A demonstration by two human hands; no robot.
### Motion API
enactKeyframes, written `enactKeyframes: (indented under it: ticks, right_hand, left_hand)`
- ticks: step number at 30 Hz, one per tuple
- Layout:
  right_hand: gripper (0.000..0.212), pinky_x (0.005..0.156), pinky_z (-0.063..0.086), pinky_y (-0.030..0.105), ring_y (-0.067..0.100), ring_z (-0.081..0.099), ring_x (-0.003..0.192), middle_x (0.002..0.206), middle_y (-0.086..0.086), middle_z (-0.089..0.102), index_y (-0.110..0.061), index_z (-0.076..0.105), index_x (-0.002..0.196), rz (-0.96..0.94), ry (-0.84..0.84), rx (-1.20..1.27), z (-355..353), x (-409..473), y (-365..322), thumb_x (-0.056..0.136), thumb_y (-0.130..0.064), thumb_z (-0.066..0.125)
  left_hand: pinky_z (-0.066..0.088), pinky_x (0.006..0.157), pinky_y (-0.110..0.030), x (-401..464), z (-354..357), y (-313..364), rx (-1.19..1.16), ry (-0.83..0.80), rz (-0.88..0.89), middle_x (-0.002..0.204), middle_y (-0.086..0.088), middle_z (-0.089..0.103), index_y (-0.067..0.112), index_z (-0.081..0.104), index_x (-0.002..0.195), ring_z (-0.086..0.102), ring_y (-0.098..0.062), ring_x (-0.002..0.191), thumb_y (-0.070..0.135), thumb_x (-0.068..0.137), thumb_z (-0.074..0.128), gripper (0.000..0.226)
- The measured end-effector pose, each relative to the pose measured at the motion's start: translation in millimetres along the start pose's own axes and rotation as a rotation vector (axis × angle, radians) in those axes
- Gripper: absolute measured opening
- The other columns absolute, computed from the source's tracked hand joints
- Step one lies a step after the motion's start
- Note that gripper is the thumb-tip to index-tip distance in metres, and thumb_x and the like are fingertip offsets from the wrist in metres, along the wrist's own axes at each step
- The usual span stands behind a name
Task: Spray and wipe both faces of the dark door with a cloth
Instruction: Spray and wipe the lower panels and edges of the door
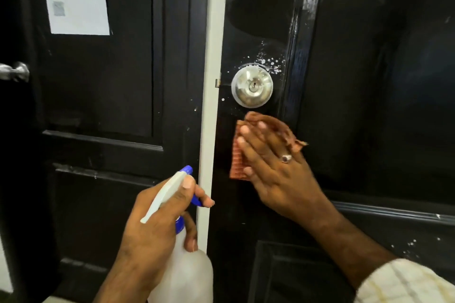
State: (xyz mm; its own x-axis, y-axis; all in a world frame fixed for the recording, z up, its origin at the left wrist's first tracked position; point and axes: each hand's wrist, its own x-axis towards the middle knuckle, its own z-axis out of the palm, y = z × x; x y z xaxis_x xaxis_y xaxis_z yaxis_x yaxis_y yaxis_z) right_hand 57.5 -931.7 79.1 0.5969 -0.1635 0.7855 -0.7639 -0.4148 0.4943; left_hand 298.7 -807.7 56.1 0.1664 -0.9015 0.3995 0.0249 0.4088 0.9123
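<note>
Cloth (242,155), soft and limp I judge, lies flat under my right hand's (273,167) straight fingers at six o'clock of the knob (251,86) on the slick door (369,106) (left hand (157,224) clenches the spray bottle's (187,275) neck).

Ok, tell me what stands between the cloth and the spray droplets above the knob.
The door knob does. The cloth, pressed flat by the right hand, sits just below it; the droplets lie above, so wiping must go round it.

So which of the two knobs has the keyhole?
The round knob just above the cloth; the other knob, far left, shows none.
</note>
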Motion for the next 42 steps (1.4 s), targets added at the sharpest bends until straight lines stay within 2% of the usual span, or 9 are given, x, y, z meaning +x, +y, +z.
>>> enactKeyframes:
  ticks: [5,10,15,21,28,36,39,41,42]
  right_hand:
    - [0.063,0.131,0.022,0.056,0.033,0.02,0.165,0.177,0.009,0.025,-0.01,0.036,0.166,0.279,0.05,0.047,6.0,-10.9,-12.6,0.108,-0.027,0.054]
    - [0.063,0.131,0.017,0.056,0.028,0.003,0.167,0.18,0.004,0.013,-0.015,0.026,0.17,-0.033,-0.107,0.036,17.8,33.9,-42.0,0.112,-0.031,0.043]
    - [0.066,0.132,0.015,0.055,0.029,-0.007,0.167,0.181,0.005,0.0,-0.016,0.011,0.173,-0.039,-0.197,0.059,26.9,6.7,-50.5,0.114,-0.033,0.037]
    - [0.064,0.125,0.035,0.055,0.03,0.019,0.165,0.178,0.005,0.023,-0.014,0.032,0.168,-0.117,-0.22,0.083,9.8,-113.9,-16.1,0.11,-0.024,0.056]
    - [0.065,0.133,0.014,0.056,0.038,0.011,0.166,0.177,0.012,0.022,-0.008,0.031,0.167,0.215,-0.065,0.125,31.0,-63.2,-60.2,0.109,-0.026,0.055]
    - [0.066,0.13,0.03,0.052,0.03,0.015,0.166,0.178,0.006,0.022,-0.013,0.032,0.168,-0.038,-0.212,0.186,41.0,-122.3,-58.5,0.109,-0.022,0.059]
    - [0.066,0.123,0.039,0.058,0.036,0.025,0.163,0.175,0.011,0.03,-0.009,0.04,0.164,-0.01,-0.208,0.133,30.6,-152.9,-35.5,0.104,-0.018,0.067]
    - [0.064,0.128,0.029,0.059,0.04,0.026,0.162,0.172,0.016,0.033,-0.005,0.043,0.161,0.127,-0.104,0.082,29.3,-139.5,-28.7,0.103,-0.017,0.067]
    - [0.065,0.13,0.023,0.059,0.04,0.023,0.163,0.173,0.016,0.032,-0.005,0.041,0.162,0.227,-0.067,0.067,31.0,-123.5,-32.6,0.104,-0.019,0.065]
  left_hand:
    - [0.06,0.053,-0.037,1.5,0.1,-1.6,-0.006,0.019,0.01,0.093,-0.006,0.08,0.007,0.075,0.093,0.06,-0.028,0.046,0.047,0.091,0.055,0.045]
    - [0.058,0.052,-0.033,-1.9,4.7,-5.3,-0.01,0.012,-0.007,0.093,-0.007,0.08,0.012,0.077,0.091,0.059,-0.031,0.047,0.048,0.094,0.055,0.042]
    - [0.058,0.05,-0.037,-3.3,15.3,-24.9,0.003,0.011,-0.03,0.093,-0.008,0.08,0.02,0.077,0.084,0.059,-0.03,0.048,0.045,0.095,0.055,0.035]
    - [0.056,0.052,-0.041,-3.7,33.8,-61.1,0.027,-0.039,-0.084,0.095,-0.011,0.079,0.008,0.075,0.093,0.056,-0.028,0.045,0.042,0.098,0.057,0.039]
    - [0.056,0.046,-0.036,-6.7,35.1,-84.4,0.027,0.046,-0.081,0.091,-0.009,0.079,0.007,0.074,0.092,0.058,-0.026,0.044,0.044,0.096,0.057,0.04]
    - [0.058,0.05,-0.041,-41.5,3.2,-130.8,0.065,0.127,-0.3,0.075,-0.018,0.074,0.007,0.072,0.096,0.061,-0.034,0.051,0.017,0.097,0.07,0.01]
    - [0.057,0.05,-0.04,-45.6,-10.9,-145.9,0.028,0.113,-0.324,0.087,-0.016,0.079,-0.001,0.067,0.118,0.06,-0.037,0.05,0.021,0.093,0.073,0.033]
    - [0.06,0.052,-0.042,-42.9,-13.2,-143.2,0.038,0.102,-0.322,0.091,-0.013,0.079,0.004,0.068,0.121,0.062,-0.034,0.052,0.034,0.083,0.076,0.049]
    - [0.061,0.053,-0.043,-40.5,-14.0,-141.1,0.049,0.091,-0.3,0.09,-0.013,0.079,0.012,0.073,0.115,0.062,-0.032,0.052,0.036,0.08,0.076,0.043]
